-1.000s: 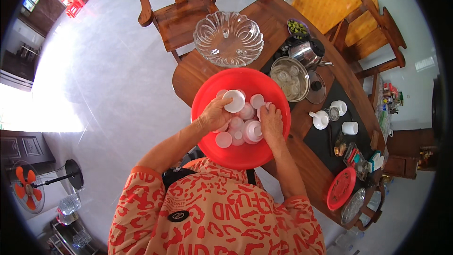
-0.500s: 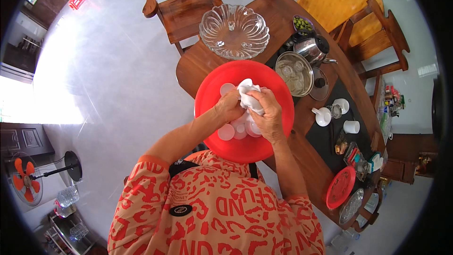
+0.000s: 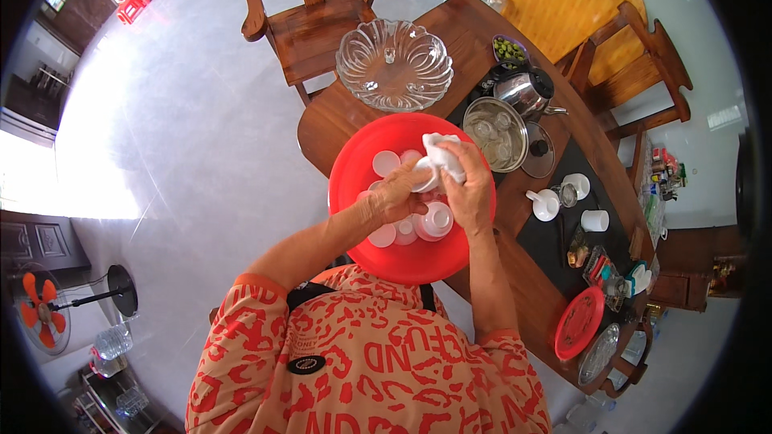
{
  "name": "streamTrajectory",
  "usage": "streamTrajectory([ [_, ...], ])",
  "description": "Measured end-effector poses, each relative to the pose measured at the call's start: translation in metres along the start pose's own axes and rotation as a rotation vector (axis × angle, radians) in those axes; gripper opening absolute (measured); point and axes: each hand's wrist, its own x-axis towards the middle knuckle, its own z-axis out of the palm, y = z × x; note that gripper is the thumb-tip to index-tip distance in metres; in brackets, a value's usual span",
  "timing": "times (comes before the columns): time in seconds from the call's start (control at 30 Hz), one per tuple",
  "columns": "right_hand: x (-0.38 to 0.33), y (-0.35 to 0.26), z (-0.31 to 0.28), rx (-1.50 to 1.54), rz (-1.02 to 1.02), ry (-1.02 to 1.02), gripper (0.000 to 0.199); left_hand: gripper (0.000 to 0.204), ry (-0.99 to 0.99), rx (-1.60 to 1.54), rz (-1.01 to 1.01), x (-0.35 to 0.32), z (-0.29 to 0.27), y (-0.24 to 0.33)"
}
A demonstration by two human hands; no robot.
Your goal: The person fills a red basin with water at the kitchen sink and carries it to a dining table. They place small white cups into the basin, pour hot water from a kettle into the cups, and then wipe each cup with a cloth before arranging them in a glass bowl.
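Over a red plastic basin (image 3: 354,233), my left hand (image 3: 396,195) pinches a small white cup (image 3: 423,180). My right hand (image 3: 473,185) is closed on a bunched white cloth (image 3: 443,153), which presses against the cup and partly covers it. Several small white cups lie in the basin below, among them a cup (image 3: 385,163) near its far side and a larger, bowl-like white cup (image 3: 435,221) beneath my hands. My wrists and fingers hide part of the basin's contents.
A wooden table (image 3: 322,124) carries a clear glass bowl (image 3: 394,64), a steel pot (image 3: 497,135), a kettle (image 3: 523,92) and a glass lid (image 3: 539,149). White teaware, including a pitcher (image 3: 546,205), and a red tray (image 3: 580,323) are at right. A wooden chair (image 3: 322,28) stands beyond.
The cloth has shifted slightly right and opened off the cup, whose rim now shows. My hands have moved a little apart, uncovering more of the cups in the basin.
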Motion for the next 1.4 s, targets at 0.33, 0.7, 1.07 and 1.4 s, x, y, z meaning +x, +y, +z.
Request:
streamTrajectory([
  [0.33,-0.035,-0.011,0.026,-0.173,-0.189,0.101,0.048,0.019,-0.010,0.905,0.777,0.028,-0.039,-0.021],
  [0.7,-0.016,0.009,0.010,-0.160,0.010,0.210,0.041,0.027,0.192,0.463,0.300,-0.010,0.018,0.006],
  [1.07,-0.034,0.022,0.014,-0.016,0.122,-0.030,0.041,0.043,-0.036,0.325,0.240,0.008,-0.006,-0.003],
  [1.4,-0.063,0.037,-0.017,-0.124,0.193,-0.330,0.040,0.046,-0.077,1.376,0.687,-0.009,0.014,0.016],
])
